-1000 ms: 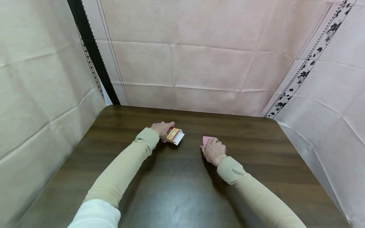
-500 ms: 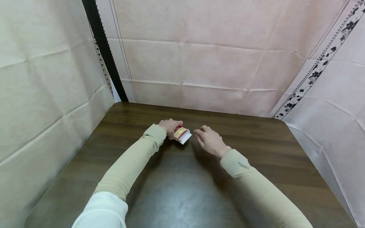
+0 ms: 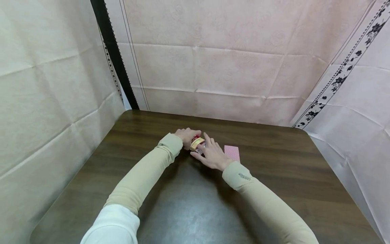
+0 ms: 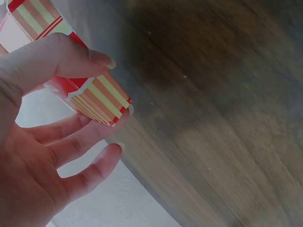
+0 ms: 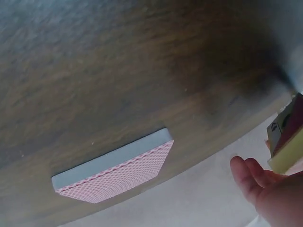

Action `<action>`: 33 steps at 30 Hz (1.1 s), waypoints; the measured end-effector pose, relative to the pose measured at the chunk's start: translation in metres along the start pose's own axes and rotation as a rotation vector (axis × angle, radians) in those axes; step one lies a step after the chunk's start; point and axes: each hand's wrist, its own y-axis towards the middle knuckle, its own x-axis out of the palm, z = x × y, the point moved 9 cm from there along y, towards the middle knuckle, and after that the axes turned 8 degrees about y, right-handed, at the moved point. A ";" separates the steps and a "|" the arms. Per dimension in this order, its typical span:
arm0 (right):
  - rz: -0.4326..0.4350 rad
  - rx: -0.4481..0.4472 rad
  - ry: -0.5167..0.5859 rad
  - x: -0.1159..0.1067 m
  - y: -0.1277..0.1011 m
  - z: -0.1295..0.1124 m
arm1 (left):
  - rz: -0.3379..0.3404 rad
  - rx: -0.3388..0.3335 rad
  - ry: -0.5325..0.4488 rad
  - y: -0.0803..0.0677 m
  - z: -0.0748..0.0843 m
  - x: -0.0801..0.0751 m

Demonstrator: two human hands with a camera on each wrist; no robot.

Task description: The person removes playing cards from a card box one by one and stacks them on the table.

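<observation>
1. The card box [image 3: 197, 143], a small carton striped red, cream and white, sits just above the middle of the head view, lifted off the table in the left hand [image 3: 186, 137]; thumb and fingers clamp it, as the left wrist view [image 4: 97, 94] shows.
2. A second ago the right hand [image 3: 213, 156] lay on the deck; it has since let go and crossed left to the box, fingers extended against its open end. Judging by that, the work has shifted from the cards to the carton.
3. The deck [image 3: 232, 153], a squared stack with pink patterned backs and pale edges, now lies flat and alone, right of centre.
4. The table [image 3: 274, 189] is dark wood-grain, smooth with a dull sheen.
</observation>
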 end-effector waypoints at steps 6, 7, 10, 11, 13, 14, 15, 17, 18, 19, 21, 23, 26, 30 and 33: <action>-0.004 0.002 0.020 0.002 -0.001 0.000 | 0.009 -0.005 0.004 0.000 0.000 0.000; 0.002 -0.002 0.025 0.001 -0.002 0.000 | 0.010 -0.010 0.005 0.000 -0.002 0.001; 0.043 -0.025 0.025 -0.003 -0.005 0.000 | 0.015 -0.026 0.008 0.000 -0.005 0.002; 0.061 -0.035 0.024 -0.005 -0.006 0.000 | 0.016 -0.031 0.006 0.000 -0.006 0.003; 0.104 -0.063 0.018 -0.009 -0.007 -0.002 | 0.019 -0.037 0.004 0.000 -0.008 0.003; 0.124 -0.077 0.014 -0.011 -0.007 -0.003 | 0.020 -0.039 0.002 -0.001 -0.008 0.003; 0.142 -0.090 0.008 -0.013 -0.007 -0.004 | 0.019 -0.042 -0.001 -0.001 -0.008 0.002; 0.169 -0.112 0.000 -0.017 -0.007 -0.006 | 0.016 -0.046 -0.004 -0.001 -0.008 0.002; 0.177 -0.120 -0.003 -0.019 -0.007 -0.007 | 0.017 -0.048 -0.003 -0.001 -0.009 0.002; 0.183 -0.122 -0.009 -0.020 -0.008 -0.007 | 0.015 -0.051 -0.004 -0.001 -0.009 0.002; 0.188 -0.112 -0.029 -0.022 -0.009 -0.007 | 0.007 -0.060 -0.008 -0.002 -0.010 0.002; 0.179 -0.098 -0.051 -0.023 -0.011 -0.007 | 0.001 -0.069 -0.019 -0.003 -0.012 0.002; 0.149 -0.065 -0.075 -0.023 -0.015 -0.003 | -0.007 -0.087 -0.034 -0.005 -0.017 0.003; 0.119 -0.023 -0.080 -0.022 -0.020 0.006 | -0.002 -0.112 -0.045 -0.008 -0.021 0.002; 0.115 0.016 -0.072 -0.022 -0.025 0.015 | -0.005 -0.123 -0.057 -0.009 -0.023 0.004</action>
